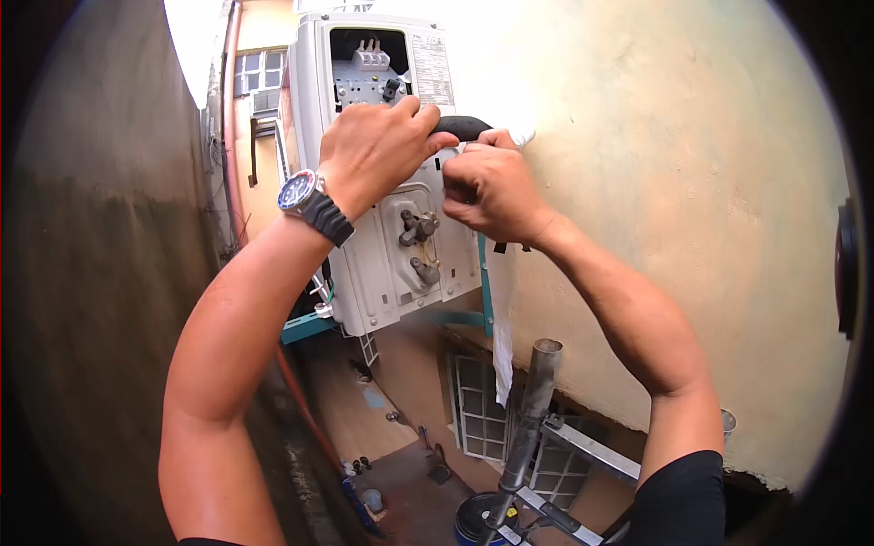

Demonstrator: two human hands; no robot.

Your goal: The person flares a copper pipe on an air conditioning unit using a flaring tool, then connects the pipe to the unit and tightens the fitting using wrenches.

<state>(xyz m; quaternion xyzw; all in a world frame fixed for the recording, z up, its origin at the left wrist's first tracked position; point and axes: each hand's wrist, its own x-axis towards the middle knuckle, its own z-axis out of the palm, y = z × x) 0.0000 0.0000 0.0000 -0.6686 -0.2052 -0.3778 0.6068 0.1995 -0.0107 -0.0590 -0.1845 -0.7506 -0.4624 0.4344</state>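
Observation:
The outdoor air conditioner unit hangs in front of me, its upper opening showing a white terminal block. My left hand, with a watch on the wrist, is closed around the end of a black foam-insulated pipe. Close beside it, my right hand has its fingers curled in a pinch at the pipe's underside, on what looks like white wrapping tape. A long white strip of that tape dangles below the right hand. Under my hands, two service valves stick out of the unit.
Teal brackets support the unit beside the beige wall. A metal pole and ladder-like rails stand below right. Far down are window grilles and a black-lidded bucket. A dark wall rises on the left.

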